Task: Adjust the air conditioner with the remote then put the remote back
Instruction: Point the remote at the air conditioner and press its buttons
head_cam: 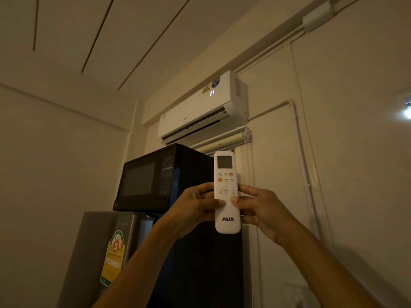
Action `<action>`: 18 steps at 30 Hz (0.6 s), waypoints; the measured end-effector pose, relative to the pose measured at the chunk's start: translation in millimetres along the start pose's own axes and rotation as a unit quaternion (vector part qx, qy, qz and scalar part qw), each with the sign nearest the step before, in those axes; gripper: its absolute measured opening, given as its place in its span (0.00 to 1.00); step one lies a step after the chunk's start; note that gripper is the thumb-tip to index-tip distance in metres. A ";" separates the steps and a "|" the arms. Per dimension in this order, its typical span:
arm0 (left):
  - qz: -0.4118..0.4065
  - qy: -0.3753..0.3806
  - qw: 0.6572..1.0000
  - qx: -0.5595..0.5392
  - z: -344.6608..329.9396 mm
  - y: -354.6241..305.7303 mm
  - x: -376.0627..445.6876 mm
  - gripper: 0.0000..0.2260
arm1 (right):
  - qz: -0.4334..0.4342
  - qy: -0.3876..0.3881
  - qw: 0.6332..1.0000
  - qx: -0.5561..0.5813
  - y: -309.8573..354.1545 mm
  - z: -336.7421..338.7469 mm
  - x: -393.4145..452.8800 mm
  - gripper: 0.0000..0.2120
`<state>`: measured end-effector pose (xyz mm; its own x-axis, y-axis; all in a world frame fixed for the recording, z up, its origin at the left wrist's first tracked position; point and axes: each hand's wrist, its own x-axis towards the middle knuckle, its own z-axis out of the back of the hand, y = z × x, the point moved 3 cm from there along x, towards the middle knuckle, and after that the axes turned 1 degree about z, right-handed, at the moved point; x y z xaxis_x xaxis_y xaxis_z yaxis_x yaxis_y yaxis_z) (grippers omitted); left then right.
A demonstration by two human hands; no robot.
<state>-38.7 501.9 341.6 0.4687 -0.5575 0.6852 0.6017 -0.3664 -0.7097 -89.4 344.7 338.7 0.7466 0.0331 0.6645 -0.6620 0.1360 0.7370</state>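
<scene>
- Up front, at chest-to-face height: slim white plastic remote with grey screen and AUX logo point(226, 192) held upright, screen end pointing up.
- left hand point(195, 207) wraps the remote's left edge, thumb tip on the face just below the round keypad; closed on it.
- right hand point(260, 207) wraps the right edge, thumb on the lower rim of the keypad; also closed on it. 2-handed pinch, lower third with the logo hangs free.
- Risk: both thumbs crowd the same small keypad, so a wrong key or double press looks likely. Remote screen reads blank from here; can't tell if it's lit.
- Risk: remote points up, not squarely at the unit; signal may miss.
- Behind the hands: black microwave oven point(155, 176) sits on a grey steel fridge with yellow energy label point(106, 252). Top edge close to the left knuckles; open room is to the right, along the bare wall.
- Farthest: white wall-mounted air conditioner point(200, 110), flap open, display shows 27.
- Judgement: adjust step underway; putting the remote back not yet done.
</scene>
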 end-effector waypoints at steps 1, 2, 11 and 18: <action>-0.002 0.000 1.000 0.003 0.5 -1.6 0.0 0.16 | 0.003 0.001 1.000 -0.002 1.2 -0.8 0.1 0.25; -0.004 -0.001 1.000 0.007 1.1 -2.5 -0.1 0.17 | 0.004 0.001 1.000 -0.003 1.7 -1.5 0.1 0.25; -0.004 0.000 1.000 0.012 6.2 2.8 -7.5 0.16 | -0.006 0.015 1.000 0.026 -4.1 -8.9 -1.6 0.17; -0.009 -0.001 1.000 0.017 7.6 3.4 -11.3 0.16 | -0.027 -0.003 0.999 0.034 -1.0 -12.8 2.9 0.07</action>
<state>-37.1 512.6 332.6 0.4596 -0.5493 0.6979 0.6317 -0.3502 -0.6916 -85.7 357.3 338.4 0.7804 0.0212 0.6249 -0.6247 0.0697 0.7777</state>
